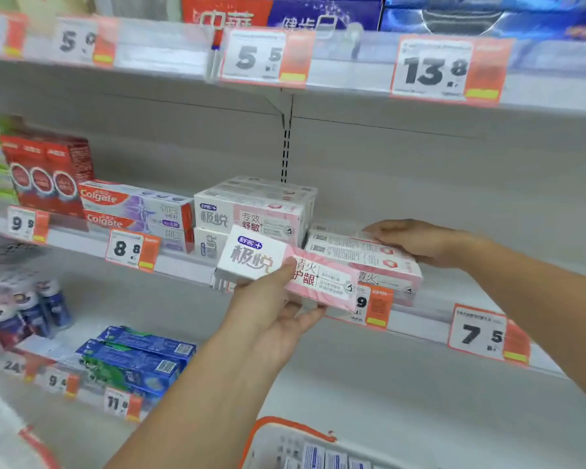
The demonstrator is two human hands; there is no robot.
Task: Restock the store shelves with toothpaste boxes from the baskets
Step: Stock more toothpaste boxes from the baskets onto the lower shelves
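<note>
Left hand: the left hand point(271, 309) pinches a pink-and-white toothpaste box point(286, 267), thumb on its face.
Right hand: the right hand point(416, 240) rests, fingers straight, on the shelved pink boxes point(362, 257).

Pink-white toothpaste box point(286, 267) tilted before shelf edge point(183, 262); matching boxes point(362, 257) stacked flat on shelf.

Two bare hands point(268, 309) are in view. Left of the white-and-pink toothpaste box point(285, 269) held before the middle shelf point(183, 262) lie two stacked purple-and-red Colgate boxes point(136, 211). Eight orange-edged price tags point(264, 59) show clearly.
</note>
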